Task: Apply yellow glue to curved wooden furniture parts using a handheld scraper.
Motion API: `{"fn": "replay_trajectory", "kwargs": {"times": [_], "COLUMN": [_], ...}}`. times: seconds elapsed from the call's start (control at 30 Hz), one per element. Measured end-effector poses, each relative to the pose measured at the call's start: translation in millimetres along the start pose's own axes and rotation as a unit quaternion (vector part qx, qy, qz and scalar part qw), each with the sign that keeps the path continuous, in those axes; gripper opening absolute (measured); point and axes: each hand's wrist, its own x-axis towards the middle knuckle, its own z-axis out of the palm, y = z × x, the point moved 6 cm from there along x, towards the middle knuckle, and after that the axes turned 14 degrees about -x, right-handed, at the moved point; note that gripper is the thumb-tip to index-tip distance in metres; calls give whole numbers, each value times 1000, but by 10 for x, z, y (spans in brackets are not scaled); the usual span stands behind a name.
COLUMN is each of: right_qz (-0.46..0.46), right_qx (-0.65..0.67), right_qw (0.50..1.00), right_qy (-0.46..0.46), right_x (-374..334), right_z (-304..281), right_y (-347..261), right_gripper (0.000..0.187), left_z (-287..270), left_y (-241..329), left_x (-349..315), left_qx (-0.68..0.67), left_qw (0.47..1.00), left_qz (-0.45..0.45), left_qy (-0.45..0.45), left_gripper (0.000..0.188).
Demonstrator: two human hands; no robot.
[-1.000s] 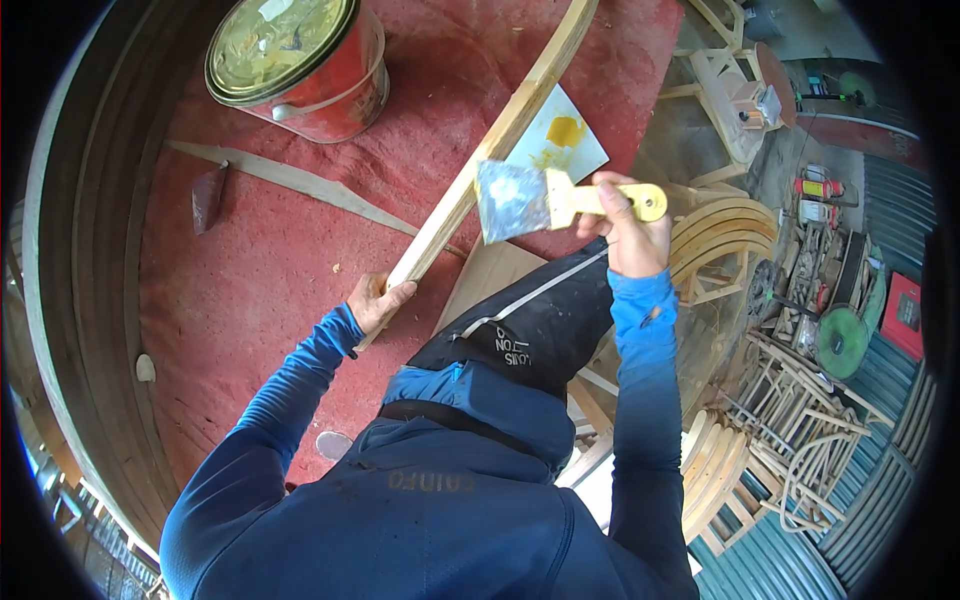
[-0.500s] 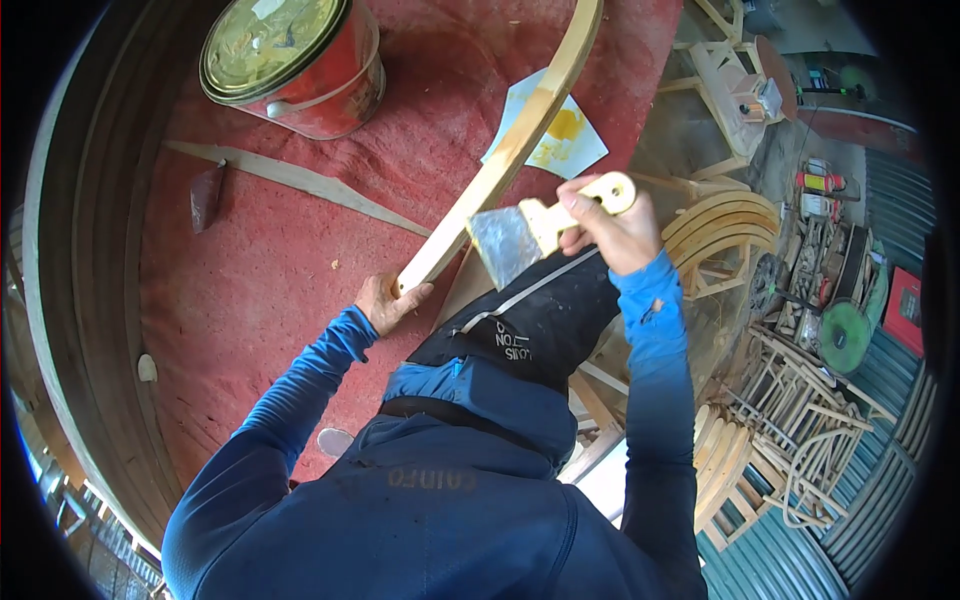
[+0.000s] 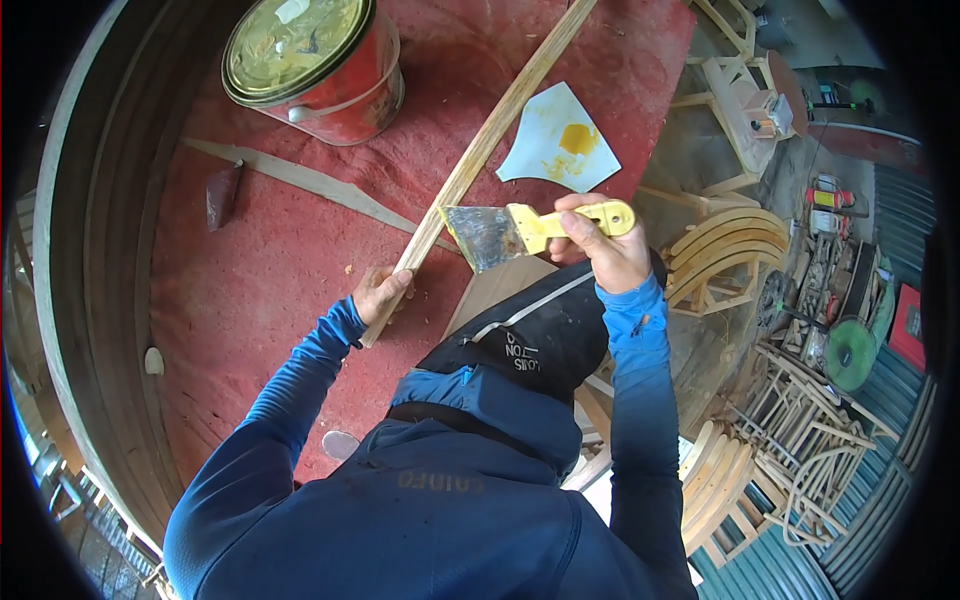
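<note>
My left hand (image 3: 383, 292) is closed around the lower end of a long, pale wooden strip (image 3: 470, 165), which slants up and away to the right. In my right hand (image 3: 612, 243) is a putty knife (image 3: 489, 232) with a yellow handle and a wide, smeared metal blade. The blade's corner lies close to the strip's right edge; whether it touches, I cannot tell. Beyond the blade, a white sheet (image 3: 540, 130) carries patches of yellow paste.
A red bucket (image 3: 350, 103) with a paint-smeared lid stands at the far left on the red-covered surface (image 3: 270, 290). Close to it lie a thin wooden slat (image 3: 300, 178) and a dark reddish piece (image 3: 224, 196). Curved wooden parts (image 3: 725, 250) are stacked at right.
The wooden strip has been turned so a narrower, grainy face shows. The putty knife has swung level, its blade now nearer the strip, and more of the white sheet shows.
</note>
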Motion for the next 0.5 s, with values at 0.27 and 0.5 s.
{"fn": "replay_trajectory", "kwargs": {"times": [0.27, 0.5], "right_qz": [-104, -193], "right_qx": [-60, -138], "right_qw": [982, 963], "right_qy": [144, 132], "right_x": [262, 142], "right_z": [-363, -245], "right_y": [-342, -467], "right_gripper": [25, 20], "left_z": [4, 56], "left_y": [19, 75], "left_x": [-7, -14], "left_qx": [-1, -7], "left_qw": [1000, 1000], "left_qz": [0, 0], "left_qy": [2, -8], "left_gripper": [65, 67]}}
